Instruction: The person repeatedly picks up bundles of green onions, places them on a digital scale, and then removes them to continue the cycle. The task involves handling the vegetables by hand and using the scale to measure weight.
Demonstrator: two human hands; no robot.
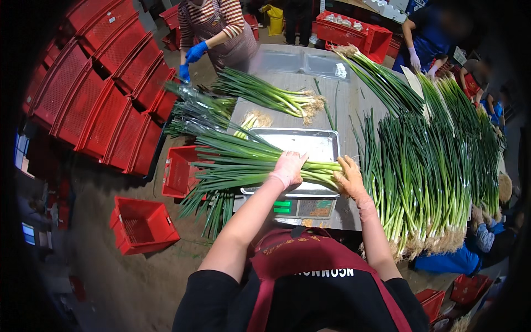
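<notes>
A bunch of spring onions point(244, 159) lies across the metal pan point(335, 143) of a digital weighing scale point(305, 208), its green leaves hanging past the pan's left side. My left hand point(289, 168), in a pale pink glove, grips the stalks from above near the middle. At the root end, my right hand point(351, 178) wears an orange-tinted glove and holds the stalks, covering the roots. Lit green digits show on the scale's front. Just behind the pan, a few white stalk ends with roots point(256, 119) stick out.
Another bunch point(265, 93) lies beyond the scale. A long pile of spring onions point(423, 178) covers the table's right side. Red crates point(143, 224) stand on the floor at left, below stacked crates point(95, 99). A co-worker's blue-gloved hand point(196, 52) is across the table; others work at right.
</notes>
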